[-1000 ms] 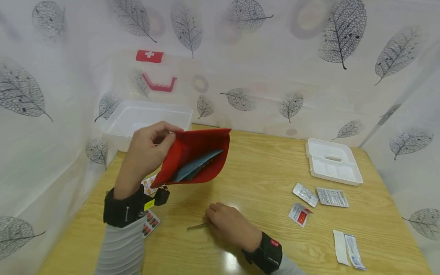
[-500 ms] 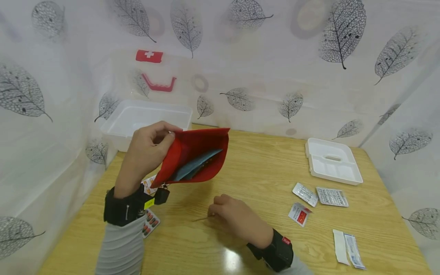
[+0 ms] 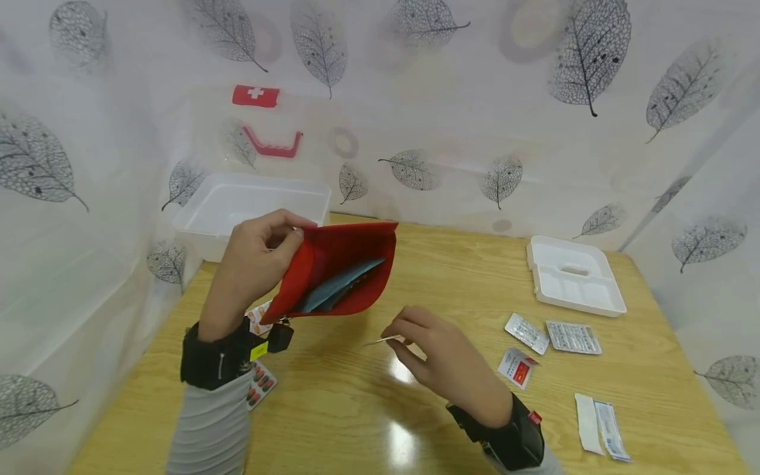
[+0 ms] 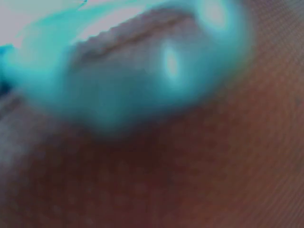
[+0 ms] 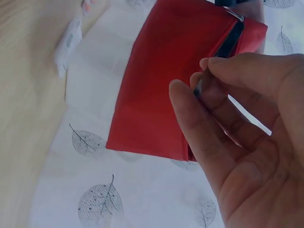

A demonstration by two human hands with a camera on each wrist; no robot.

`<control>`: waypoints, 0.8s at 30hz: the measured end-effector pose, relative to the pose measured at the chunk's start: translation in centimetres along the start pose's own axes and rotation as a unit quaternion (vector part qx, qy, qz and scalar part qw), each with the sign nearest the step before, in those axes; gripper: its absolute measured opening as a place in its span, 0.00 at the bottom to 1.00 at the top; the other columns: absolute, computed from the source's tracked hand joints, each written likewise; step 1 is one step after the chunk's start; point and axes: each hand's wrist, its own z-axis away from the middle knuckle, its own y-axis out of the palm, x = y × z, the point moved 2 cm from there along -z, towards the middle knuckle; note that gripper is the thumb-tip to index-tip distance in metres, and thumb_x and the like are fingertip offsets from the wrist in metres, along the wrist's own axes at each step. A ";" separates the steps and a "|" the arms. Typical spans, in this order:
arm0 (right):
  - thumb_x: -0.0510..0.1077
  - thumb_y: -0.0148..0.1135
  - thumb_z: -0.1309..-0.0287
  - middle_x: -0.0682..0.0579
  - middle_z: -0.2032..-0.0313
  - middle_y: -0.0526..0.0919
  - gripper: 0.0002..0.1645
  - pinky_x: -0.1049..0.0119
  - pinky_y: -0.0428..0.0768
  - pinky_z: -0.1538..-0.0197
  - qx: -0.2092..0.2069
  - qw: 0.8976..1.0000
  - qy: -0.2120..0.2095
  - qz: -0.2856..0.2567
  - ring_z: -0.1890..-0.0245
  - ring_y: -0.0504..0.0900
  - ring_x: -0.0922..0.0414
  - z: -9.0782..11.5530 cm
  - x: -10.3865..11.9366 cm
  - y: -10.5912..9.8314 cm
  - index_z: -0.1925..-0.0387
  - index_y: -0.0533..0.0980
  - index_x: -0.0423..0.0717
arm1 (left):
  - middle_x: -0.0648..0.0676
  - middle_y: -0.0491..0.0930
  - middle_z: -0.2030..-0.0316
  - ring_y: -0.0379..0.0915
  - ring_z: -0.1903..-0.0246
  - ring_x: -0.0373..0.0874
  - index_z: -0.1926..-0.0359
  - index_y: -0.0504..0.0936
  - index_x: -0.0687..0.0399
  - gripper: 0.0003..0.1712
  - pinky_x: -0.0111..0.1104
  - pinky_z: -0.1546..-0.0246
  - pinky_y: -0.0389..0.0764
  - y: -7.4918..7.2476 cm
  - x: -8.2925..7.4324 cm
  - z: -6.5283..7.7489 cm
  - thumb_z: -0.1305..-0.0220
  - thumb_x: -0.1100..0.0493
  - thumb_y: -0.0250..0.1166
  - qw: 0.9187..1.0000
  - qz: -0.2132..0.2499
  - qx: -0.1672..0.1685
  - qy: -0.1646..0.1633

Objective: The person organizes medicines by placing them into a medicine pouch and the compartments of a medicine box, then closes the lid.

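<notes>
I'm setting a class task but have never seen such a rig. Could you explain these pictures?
There is no machine: a person works bare-handed. One camera is worn on the head, looking down, one on each wrist; the left wrist's view is very blurred. The person's left grip holds a red pouch, its mouth open, a bluish packet inside; the right grip pinches a thin item I cannot identify. On the wooden table are blister packs, a white tray and an open first-aid box.

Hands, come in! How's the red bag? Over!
Left hand holds red bag, open. Right hand pinches something thin, outside bag. Something blue inside; nothing seen blocking.
</notes>
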 end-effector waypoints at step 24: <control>0.36 0.72 0.42 0.55 0.57 0.83 0.09 0.63 0.82 0.52 -0.102 0.993 -0.013 0.055 0.54 0.80 0.58 -5.3 0.8 -1.6 0.59 0.84 0.49 | 0.52 0.87 0.67 0.82 0.67 0.44 0.53 0.87 0.49 0.14 0.30 0.63 0.80 0.4 0.5 -0.2 0.28 0.61 0.54 1.000 -0.017 0.000 0.004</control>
